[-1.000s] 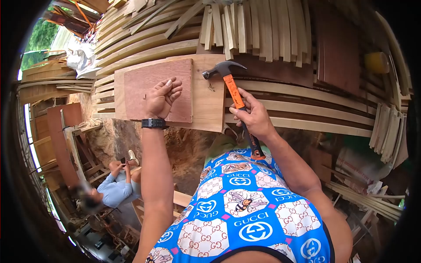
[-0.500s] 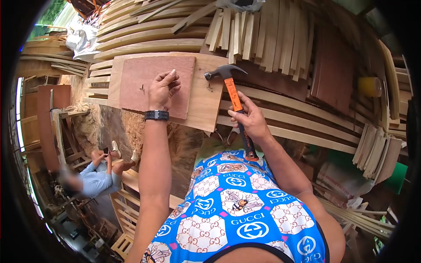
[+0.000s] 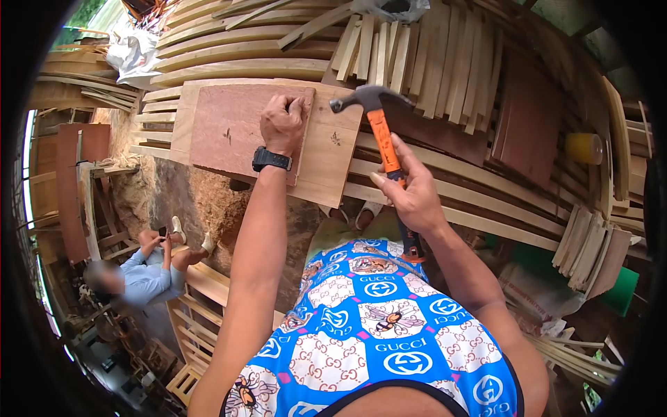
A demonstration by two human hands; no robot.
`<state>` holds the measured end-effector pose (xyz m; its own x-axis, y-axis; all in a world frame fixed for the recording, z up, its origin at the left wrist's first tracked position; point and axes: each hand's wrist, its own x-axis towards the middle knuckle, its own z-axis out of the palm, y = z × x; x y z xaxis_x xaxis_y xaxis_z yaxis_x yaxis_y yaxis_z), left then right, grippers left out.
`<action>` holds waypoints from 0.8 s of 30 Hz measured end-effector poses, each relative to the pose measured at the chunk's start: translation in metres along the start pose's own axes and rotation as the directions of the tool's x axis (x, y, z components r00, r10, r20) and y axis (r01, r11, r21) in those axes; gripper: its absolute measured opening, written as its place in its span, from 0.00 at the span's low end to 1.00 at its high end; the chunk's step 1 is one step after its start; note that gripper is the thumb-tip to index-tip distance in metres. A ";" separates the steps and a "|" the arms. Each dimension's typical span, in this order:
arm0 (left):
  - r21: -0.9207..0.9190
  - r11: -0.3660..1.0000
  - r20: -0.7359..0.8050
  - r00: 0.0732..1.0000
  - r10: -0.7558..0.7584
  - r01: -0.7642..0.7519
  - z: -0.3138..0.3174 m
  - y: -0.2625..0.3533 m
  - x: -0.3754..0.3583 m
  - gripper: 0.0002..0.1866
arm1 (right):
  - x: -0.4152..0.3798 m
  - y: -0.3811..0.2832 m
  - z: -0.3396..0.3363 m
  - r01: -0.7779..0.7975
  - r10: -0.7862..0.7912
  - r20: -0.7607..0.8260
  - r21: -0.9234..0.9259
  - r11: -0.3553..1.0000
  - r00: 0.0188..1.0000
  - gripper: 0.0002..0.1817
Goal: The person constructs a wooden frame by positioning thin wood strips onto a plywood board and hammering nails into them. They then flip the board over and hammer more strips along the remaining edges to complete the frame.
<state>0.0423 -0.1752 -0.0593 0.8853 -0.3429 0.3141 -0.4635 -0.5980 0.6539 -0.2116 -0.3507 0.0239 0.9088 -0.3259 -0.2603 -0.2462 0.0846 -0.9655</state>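
Observation:
A reddish plywood panel (image 3: 229, 132) lies on a pale wooden board (image 3: 333, 160), which rests on stacked slats. My left hand (image 3: 281, 125), with a black watch on the wrist, sits at the panel's upper right corner with its fingers bunched and fingertips pressed down. Anything pinched under them is hidden. My right hand (image 3: 410, 194) grips the orange-and-black handle of a claw hammer (image 3: 381, 135). The steel head hangs just right of the left hand, above the pale board's top edge.
Piles of curved and straight wooden slats (image 3: 417, 48) fill the top and right. A yellow container (image 3: 582, 147) stands among them at the right. Another person (image 3: 139, 278) sits on the ground at the lower left, beside wooden frames (image 3: 201, 326).
My left hand slid right and up to the panel's corner and its fingers curled under. The hammer rose slightly, and its head moved closer to that hand.

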 end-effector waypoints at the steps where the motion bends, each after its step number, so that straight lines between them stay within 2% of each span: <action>1: -0.001 1.000 -0.001 1.000 -0.005 0.005 -0.001 0.000 -0.001 0.11 | -0.001 -0.007 -0.001 0.091 -0.091 -0.017 0.035 0.995 0.996 0.43; 2: -0.002 1.000 -0.002 1.000 0.011 -0.011 -0.002 0.001 -0.002 0.10 | 0.000 -0.013 -0.004 0.189 -0.189 -0.001 0.013 0.982 0.982 0.45; 3: -0.003 1.000 -0.003 1.000 0.026 -0.026 -0.002 0.002 -0.003 0.09 | -0.001 -0.023 -0.003 0.186 -0.186 0.001 0.011 0.983 0.983 0.45; 5: -0.003 0.999 -0.006 0.999 0.048 -0.048 -0.004 0.002 -0.004 0.09 | -0.002 -0.044 -0.001 0.189 -0.198 0.018 0.224 0.956 0.980 0.47; 6: -0.003 0.997 -0.009 0.997 0.075 -0.075 -0.004 0.003 -0.004 0.09 | 0.004 -0.047 -0.002 0.136 -0.173 0.124 0.259 0.956 0.977 0.48; 7: -0.008 0.997 -0.012 0.997 0.074 -0.074 -0.004 0.005 -0.007 0.09 | 0.005 -0.043 -0.002 0.137 -0.173 0.125 0.253 0.958 0.977 0.48; 9: 0.064 0.995 -0.007 0.997 0.081 -0.080 -0.004 0.011 -0.008 0.08 | 0.011 -0.030 -0.001 -0.034 -0.012 0.181 0.248 0.968 0.983 0.47; 10: 0.062 0.995 -0.017 0.997 0.081 -0.080 -0.003 0.013 -0.008 0.08 | 0.013 -0.027 0.000 -0.028 -0.018 0.185 0.243 0.970 0.983 0.47; 12: 0.049 0.991 -0.062 0.990 0.126 -0.123 0.004 0.020 -0.011 0.08 | 0.016 -0.019 0.001 0.113 -0.103 0.143 -0.061 0.992 0.984 0.44; 13: 0.046 0.992 -0.069 0.990 0.124 -0.121 0.004 0.021 -0.011 0.08 | 0.017 -0.019 0.002 0.178 -0.152 0.131 -0.216 0.960 0.980 0.42; 15: 0.056 0.987 -0.080 0.984 0.157 -0.153 0.007 0.019 -0.014 0.07 | 0.025 -0.025 0.005 0.219 -0.195 0.113 -0.269 0.938 0.974 0.41; 17: 0.035 0.993 -0.072 0.990 0.118 -0.116 0.010 0.016 -0.013 0.08 | 0.044 -0.024 0.003 0.546 -0.507 0.215 -0.445 0.710 0.835 0.41; 21: -0.026 0.999 -0.045 0.998 0.038 -0.039 0.013 0.016 -0.014 0.09 | 0.058 -0.039 0.004 0.535 -0.474 0.261 -0.530 0.658 0.841 0.41; 24: -0.066 0.996 -0.051 0.997 0.054 -0.058 0.014 0.017 -0.014 0.09 | 0.062 -0.043 0.006 0.507 -0.435 0.268 -0.559 0.656 0.859 0.41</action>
<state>0.0211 -0.1910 -0.0622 0.8595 -0.3376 0.3836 -0.5104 -0.5284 0.6785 -0.1422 -0.3693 0.0495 0.9786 -0.0643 0.1957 0.1109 -0.6362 -0.7635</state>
